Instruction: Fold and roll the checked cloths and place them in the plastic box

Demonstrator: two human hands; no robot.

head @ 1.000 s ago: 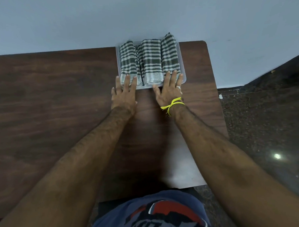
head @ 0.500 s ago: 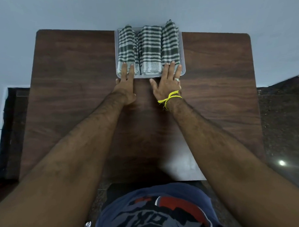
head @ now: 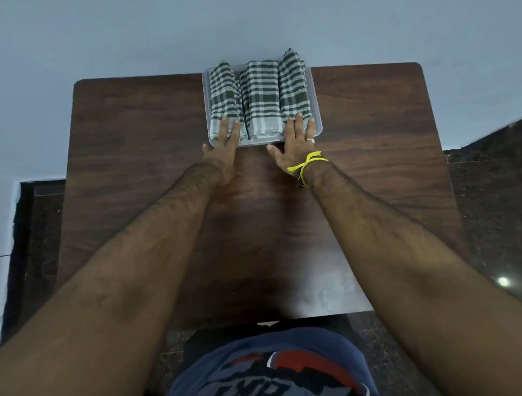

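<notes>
Head view shows your left hand (head: 221,145) and right hand (head: 295,145) flat, fingers straight, on the near ends of three rolled checked cloths (head: 261,96) in the plastic box (head: 319,126) at the table's (head: 133,173) far edge, your fingers hiding those ends.

Three rolled green-and-white checked cloths (head: 260,99) look soft and coarsely woven. The clear plastic box (head: 319,126) is smooth and cloudy. The dark brown wood-grain table (head: 138,161) has a faint sheen; the yellow string wristband (head: 307,163) looks fibrous.
</notes>
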